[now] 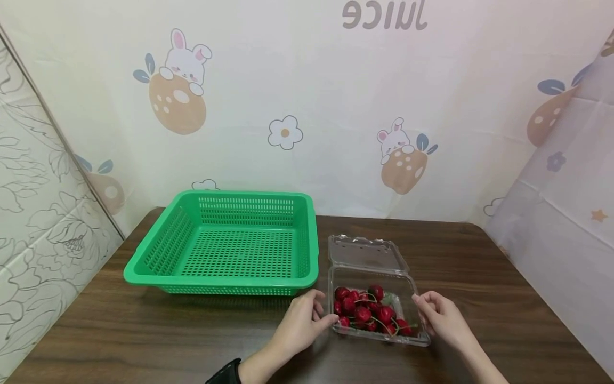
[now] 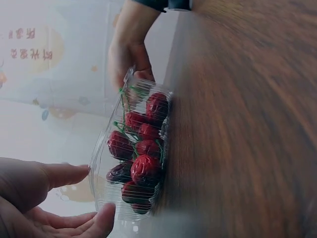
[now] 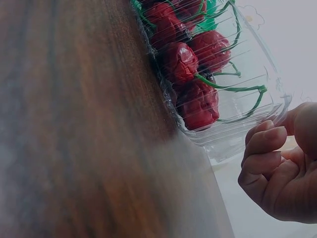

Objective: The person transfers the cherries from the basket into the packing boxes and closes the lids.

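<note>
A clear plastic clamshell box (image 1: 379,335) with its lid (image 1: 366,253) folded back stands on the table, holding several red cherries (image 1: 363,313) with green stems. At the box's left front corner is my left hand (image 1: 302,320); its thumb reaches the rim and the other fingers lie loosely outside the wall. My right hand (image 1: 443,317) pinches the right rim between thumb and curled fingers, as the right wrist view shows. In the left wrist view the left fingertips (image 2: 81,172) are right at the rim.
A green perforated plastic basket (image 1: 242,250) stands on the dark wooden table (image 1: 201,330), left of the box and close to it. Behind the table hangs a printed cloth (image 1: 288,69) with rabbits and fruit; another patterned cloth (image 1: 43,213) hangs along the left.
</note>
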`<state>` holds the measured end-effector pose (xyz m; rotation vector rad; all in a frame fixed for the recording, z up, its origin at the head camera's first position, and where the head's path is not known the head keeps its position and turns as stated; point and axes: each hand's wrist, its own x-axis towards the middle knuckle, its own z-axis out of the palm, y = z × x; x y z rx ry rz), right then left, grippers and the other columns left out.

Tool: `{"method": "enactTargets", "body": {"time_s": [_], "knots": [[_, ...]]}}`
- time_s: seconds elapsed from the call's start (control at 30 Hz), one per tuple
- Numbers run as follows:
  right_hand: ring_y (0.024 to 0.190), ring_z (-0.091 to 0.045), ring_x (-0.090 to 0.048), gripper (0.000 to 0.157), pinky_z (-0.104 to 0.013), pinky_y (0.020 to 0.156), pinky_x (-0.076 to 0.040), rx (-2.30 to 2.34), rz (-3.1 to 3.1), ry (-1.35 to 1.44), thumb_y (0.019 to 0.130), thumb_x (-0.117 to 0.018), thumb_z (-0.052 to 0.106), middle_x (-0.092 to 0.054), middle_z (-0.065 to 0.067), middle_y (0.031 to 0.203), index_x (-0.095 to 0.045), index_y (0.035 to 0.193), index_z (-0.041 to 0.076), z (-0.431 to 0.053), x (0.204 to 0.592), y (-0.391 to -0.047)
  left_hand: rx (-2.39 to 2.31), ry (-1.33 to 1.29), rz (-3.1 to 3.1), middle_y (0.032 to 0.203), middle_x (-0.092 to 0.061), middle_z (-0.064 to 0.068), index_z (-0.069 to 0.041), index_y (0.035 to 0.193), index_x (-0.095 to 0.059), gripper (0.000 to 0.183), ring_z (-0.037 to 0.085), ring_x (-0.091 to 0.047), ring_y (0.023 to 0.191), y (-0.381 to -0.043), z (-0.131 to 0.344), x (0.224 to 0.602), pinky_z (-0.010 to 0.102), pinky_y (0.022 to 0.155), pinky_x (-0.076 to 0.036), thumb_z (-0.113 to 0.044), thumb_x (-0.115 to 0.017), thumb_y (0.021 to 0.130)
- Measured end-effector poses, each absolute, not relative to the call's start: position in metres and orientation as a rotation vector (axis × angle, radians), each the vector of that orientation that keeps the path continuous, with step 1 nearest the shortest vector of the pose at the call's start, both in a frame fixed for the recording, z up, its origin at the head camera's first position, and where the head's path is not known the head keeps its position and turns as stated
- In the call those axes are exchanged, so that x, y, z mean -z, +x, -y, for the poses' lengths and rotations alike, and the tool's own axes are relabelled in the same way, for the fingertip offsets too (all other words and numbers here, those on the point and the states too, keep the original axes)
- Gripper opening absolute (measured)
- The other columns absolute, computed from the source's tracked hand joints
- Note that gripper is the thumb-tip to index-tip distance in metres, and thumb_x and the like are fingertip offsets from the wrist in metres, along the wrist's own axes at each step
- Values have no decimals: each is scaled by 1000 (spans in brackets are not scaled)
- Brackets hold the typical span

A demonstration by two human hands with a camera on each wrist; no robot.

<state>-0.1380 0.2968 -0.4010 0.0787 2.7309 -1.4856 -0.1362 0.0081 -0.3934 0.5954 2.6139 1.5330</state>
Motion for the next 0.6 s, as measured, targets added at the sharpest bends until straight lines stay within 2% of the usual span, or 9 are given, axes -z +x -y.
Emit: {"method": "enactTargets", "body": {"time_s": [0.13,0.3,0.5,0.6], "knots": [[38,-10,-39,29,-25,38,-36,1465,-2743,53,94,-45,23,-43,-1,51,-46,88,-5,-297,401,-135,-1637,521,-2436,67,-54,-1,7,101,-54,37,10,-52,53,-137,-7,395,22,49,-43,-17,-68,77],[38,-10,-40,28,-26,39,-38,1448,-2750,24,94,-45,22,-44,-1,51,-46,86,-5,-297,400,-132,-1772,437,-2174,65,-57,6,9,101,-52,32,25,-58,49,-138,-6,396,32,46,-49,-8,-66,78],[38,-9,-41,30,-28,39,-39,1419,-2709,-42,94,-44,24,-45,-1,53,-45,85,-5,-301,399,-130,-1958,352,-1847,66,-59,10,12,100,-49,26,13,-55,48,-140,-8,400,32,50,-50,2,-61,79],[39,-8,-41,32,-29,39,-40,1398,-2667,-80,94,-43,25,-45,0,53,-44,85,-6,-305,397,-130,-1996,319,-1762,69,-61,14,12,101,-49,25,12,-56,49,-140,-9,402,31,51,-51,5,-60,79]]}}
